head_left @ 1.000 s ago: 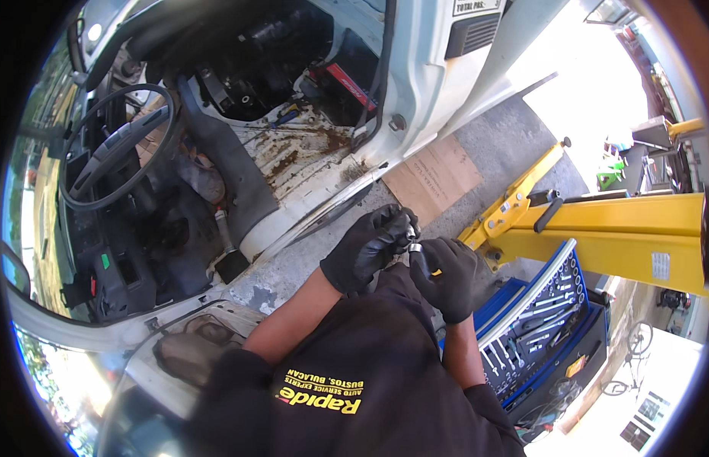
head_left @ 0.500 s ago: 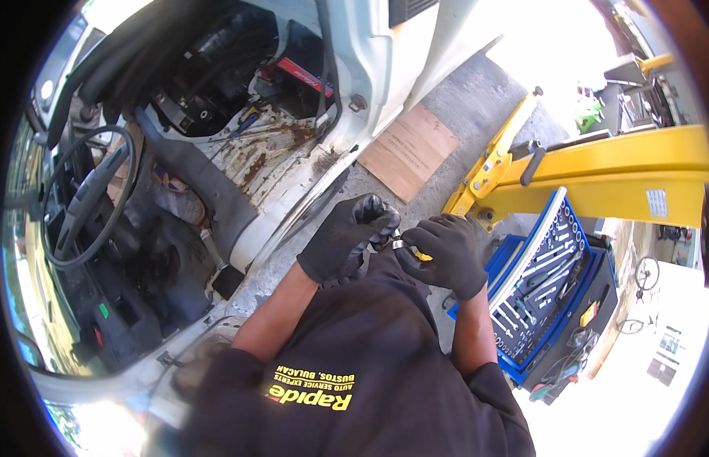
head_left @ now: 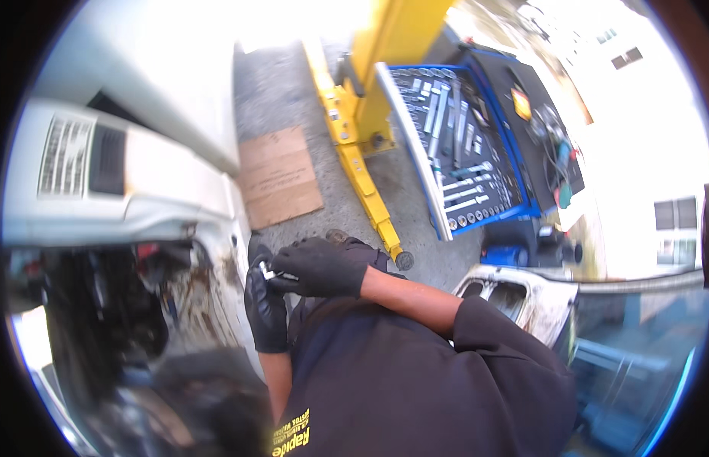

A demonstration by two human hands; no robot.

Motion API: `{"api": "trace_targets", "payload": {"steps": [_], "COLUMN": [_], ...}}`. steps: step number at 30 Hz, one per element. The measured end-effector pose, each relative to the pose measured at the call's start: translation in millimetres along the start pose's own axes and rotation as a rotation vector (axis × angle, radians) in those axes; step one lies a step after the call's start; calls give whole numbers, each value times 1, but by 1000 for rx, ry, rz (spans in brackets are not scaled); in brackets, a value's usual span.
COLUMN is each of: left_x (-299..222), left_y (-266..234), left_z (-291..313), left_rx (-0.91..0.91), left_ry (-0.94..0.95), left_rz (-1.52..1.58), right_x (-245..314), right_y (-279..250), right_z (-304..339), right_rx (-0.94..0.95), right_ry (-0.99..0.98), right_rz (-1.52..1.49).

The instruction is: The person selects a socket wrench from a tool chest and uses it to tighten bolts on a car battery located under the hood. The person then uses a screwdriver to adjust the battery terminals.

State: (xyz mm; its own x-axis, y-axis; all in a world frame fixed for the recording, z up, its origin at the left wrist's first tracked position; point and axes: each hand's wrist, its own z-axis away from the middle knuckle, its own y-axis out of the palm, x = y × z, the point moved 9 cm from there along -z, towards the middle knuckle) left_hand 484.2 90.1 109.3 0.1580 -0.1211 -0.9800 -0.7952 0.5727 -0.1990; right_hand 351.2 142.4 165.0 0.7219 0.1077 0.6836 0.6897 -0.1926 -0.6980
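In front of my body, both gloved hands meet around a small shiny metal piece (head_left: 267,270), perhaps a socket or tool end; its exact kind does not show. My left hand (head_left: 268,314), in a black glove, is closed at the fingertips against its left side. From the right, my right hand (head_left: 318,268) reaches across, black-gloved too, with fingers curled over the same piece. The gloves cover most of it. Just left of my hands is the open doorway of a white vehicle, with a rusty sill (head_left: 217,301).
A flat cardboard sheet (head_left: 280,177) lies on the concrete beyond my hands. Right of it stretches a yellow lift arm (head_left: 364,186) below its post. An open blue tool drawer (head_left: 465,145) holds wrenches and sockets. A white vehicle door (head_left: 549,301) stands at the right.
My view has swung to the right, bringing the tool drawer closer to the middle. My hands remain together on the metal piece; a yellow part seen at my right hand no longer shows.
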Motion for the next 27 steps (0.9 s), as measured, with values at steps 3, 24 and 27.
{"api": "trace_targets", "payload": {"steps": [3, 24, 27], "left_x": [0, -50, -73], "left_y": [26, 427, 509], "left_z": [-22, -198, -221], "left_rx": [132, 946, 1050], "left_ry": [-78, -141, 125], "left_rz": [145, 20, -214], "right_x": [-18, -315, -312], "right_y": [-24, -209, -233], "right_z": [17, 315, 321], "right_rx": [-112, -775, -896], "right_ry": [52, 1068, 1111], "right_rz": [0, 524, 469]}}
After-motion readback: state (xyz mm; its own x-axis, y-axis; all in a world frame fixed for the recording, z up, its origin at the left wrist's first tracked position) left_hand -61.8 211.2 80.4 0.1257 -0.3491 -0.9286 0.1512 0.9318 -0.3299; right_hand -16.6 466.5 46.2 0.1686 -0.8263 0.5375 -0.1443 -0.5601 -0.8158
